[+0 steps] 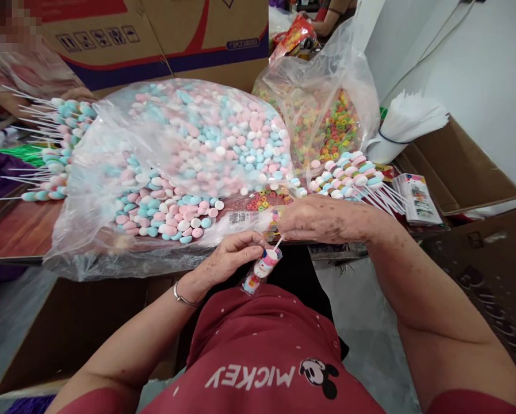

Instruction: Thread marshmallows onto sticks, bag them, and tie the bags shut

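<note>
My left hand (232, 256) is closed around a small clear printed sleeve (262, 270) that holds a stick of stacked pastel candies. My right hand (322, 221) pinches the white stick end (278, 243) poking out of the sleeve's top. Both hands are close to my lap, at the near edge of the table (20, 230). Just beyond them lies a big clear bag (184, 155) full of pink, blue and white candy discs.
A second clear bag of small coloured ring candies (327, 126) stands behind my right hand. Finished candy sticks lie in piles at the left (59, 149) and right (348, 172). A bundle of white sticks (408, 121), printed sleeves (417, 198) and cardboard boxes (154, 34) surround them. Another person's arm (327, 20) shows at the back.
</note>
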### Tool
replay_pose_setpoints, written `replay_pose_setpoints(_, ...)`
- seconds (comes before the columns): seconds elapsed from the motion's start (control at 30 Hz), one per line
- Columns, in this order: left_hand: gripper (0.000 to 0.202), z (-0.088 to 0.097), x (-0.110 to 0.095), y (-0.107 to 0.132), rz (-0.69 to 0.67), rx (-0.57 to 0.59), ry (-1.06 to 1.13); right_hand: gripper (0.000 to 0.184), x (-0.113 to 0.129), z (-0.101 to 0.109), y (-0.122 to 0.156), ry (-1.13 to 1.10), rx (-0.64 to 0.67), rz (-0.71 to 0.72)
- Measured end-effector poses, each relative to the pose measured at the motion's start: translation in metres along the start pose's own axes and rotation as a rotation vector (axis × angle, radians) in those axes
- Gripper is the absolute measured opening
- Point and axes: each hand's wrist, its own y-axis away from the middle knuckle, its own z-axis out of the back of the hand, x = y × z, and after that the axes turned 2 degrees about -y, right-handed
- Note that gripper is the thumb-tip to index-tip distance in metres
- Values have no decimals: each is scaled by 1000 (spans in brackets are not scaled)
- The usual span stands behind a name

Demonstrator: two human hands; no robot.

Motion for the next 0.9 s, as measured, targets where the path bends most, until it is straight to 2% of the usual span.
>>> replay_pose_setpoints(0.07,23,-2,0,1,16,-4,-20,27,6,8,-5,-22,167,46)
replay_pose_setpoints(0.13,23,-4,-2,0,30,-18,-36,26,10,13,-9,-44,259,61)
replay_pose_setpoints(0.3,22,-12,-5,1,-76,-31,-107,28,15,12,-16,-39,316,106)
replay_pose_setpoints(0.43,24,-18,-3,5,-146,-108,-85,26,15,6,-20,62,384,151)
replay_pose_setpoints(0.6,30,-30,5,15,7,-165,49,29,10,-19,-30,123,433,218)
replay_pose_setpoints(0.7,34,-35,14,19,82,-217,121,26,7,-36,-33,193,470,192)
replay_pose_setpoints(0.77,35,-36,18,19,87,-283,164,24,7,-42,-32,187,421,151)
replay_pose_setpoints(0.8,34,-36,18,18,79,-323,188,22,7,-44,-30,150,337,126)
replay_pose_setpoints(0.9,32,-35,13,14,26,-455,229,19,8,-51,-17,-66,-94,-34)
